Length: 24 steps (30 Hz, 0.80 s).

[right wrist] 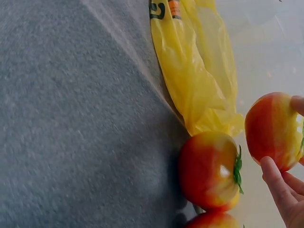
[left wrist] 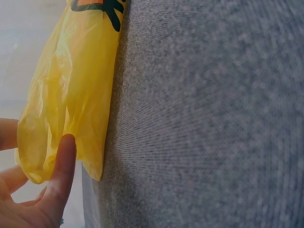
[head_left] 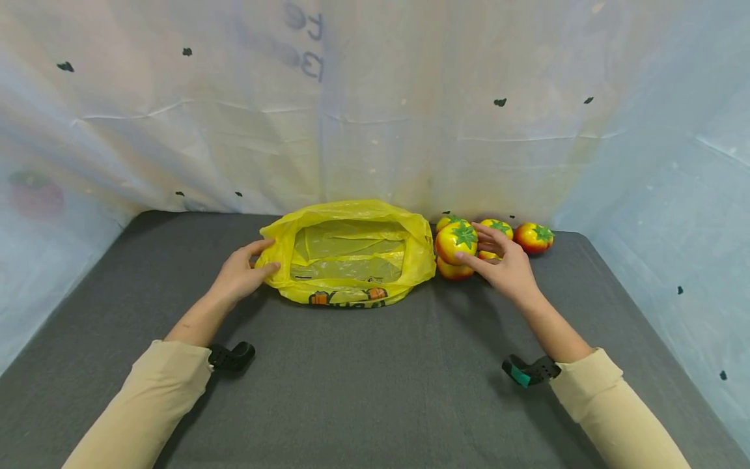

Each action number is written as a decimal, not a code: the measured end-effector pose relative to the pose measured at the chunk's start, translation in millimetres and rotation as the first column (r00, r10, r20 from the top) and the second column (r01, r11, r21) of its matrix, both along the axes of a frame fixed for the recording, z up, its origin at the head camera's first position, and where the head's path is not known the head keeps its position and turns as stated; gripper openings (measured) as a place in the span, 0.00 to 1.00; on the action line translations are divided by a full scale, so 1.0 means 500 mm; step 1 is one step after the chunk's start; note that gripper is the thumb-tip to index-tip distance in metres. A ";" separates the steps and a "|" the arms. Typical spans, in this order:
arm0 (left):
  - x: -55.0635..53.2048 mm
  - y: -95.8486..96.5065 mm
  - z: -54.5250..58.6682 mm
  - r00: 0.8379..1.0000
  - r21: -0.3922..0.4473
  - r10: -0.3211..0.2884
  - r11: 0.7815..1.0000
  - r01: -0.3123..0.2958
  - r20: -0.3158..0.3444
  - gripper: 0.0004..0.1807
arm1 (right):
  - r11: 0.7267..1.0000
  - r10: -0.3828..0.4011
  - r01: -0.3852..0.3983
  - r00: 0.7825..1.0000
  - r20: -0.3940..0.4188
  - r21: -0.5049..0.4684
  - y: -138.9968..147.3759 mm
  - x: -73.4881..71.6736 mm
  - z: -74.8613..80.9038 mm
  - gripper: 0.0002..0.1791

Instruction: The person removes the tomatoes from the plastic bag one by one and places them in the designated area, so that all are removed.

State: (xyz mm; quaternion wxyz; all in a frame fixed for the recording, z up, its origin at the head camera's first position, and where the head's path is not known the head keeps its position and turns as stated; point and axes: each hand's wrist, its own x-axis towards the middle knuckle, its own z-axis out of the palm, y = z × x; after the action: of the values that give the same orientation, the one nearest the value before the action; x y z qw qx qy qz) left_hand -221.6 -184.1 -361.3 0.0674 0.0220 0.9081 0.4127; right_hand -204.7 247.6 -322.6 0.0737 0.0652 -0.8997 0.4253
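A yellow plastic bag (head_left: 418, 264) stands on the dark table with its mouth spread wide, facing up. My left hand (head_left: 241, 272) holds the bag's left end, thumb (left wrist: 64, 166) on the front side and the other fingers behind. Nothing shows inside the bag's mouth. My right hand (head_left: 506, 264) grips a red-and-yellow tomato (head_left: 456, 242) with a green leafy top, raised beside the bag's right end. In the right wrist view, another tomato (right wrist: 209, 166) lies below it on the table, close to the bag.
More tomatoes sit behind and right of my right hand, among them one tomato (head_left: 532, 239) farthest right. A pale sheet (head_left: 375, 150) hangs behind the dark table (head_left: 351, 384), and further sheeting (head_left: 662, 215) closes off the right side.
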 end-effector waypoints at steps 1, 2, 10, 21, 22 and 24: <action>0.000 0.000 0.000 1.000 0.002 -0.001 1.000 0.001 0.000 0.34 | 1.000 -0.005 0.005 1.000 -0.002 -0.004 0.003 0.001 0.002 0.37; 0.001 0.000 0.001 1.000 0.006 0.000 1.000 0.000 0.000 0.34 | 1.000 -0.009 0.009 1.000 -0.005 -0.005 0.005 0.002 0.004 0.37; 0.000 -0.003 0.001 1.000 0.008 -0.006 1.000 0.006 0.001 0.34 | 0.999 -0.042 0.042 0.999 0.004 -0.004 0.027 0.007 0.018 0.38; 0.000 -0.001 0.002 1.000 0.001 -0.012 1.000 0.012 -0.004 0.34 | 0.995 -0.095 0.094 0.995 0.030 0.034 0.066 0.015 0.031 0.40; -0.001 -0.001 0.002 1.000 0.000 -0.015 1.000 0.015 -0.005 0.34 | 0.994 -0.102 0.101 0.994 0.027 0.037 0.069 0.017 0.032 0.40; -0.001 -0.001 0.002 1.000 0.003 -0.016 1.000 0.016 -0.004 0.34 | 0.993 -0.113 0.112 0.993 0.018 0.046 0.076 0.019 0.034 0.40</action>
State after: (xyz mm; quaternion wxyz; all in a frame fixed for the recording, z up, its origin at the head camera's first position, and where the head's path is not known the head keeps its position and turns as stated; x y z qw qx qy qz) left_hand -221.9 -184.4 -360.3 0.0687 0.0303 0.9073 0.4137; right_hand -195.4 285.3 -305.6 0.0867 0.0116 -0.9120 0.4007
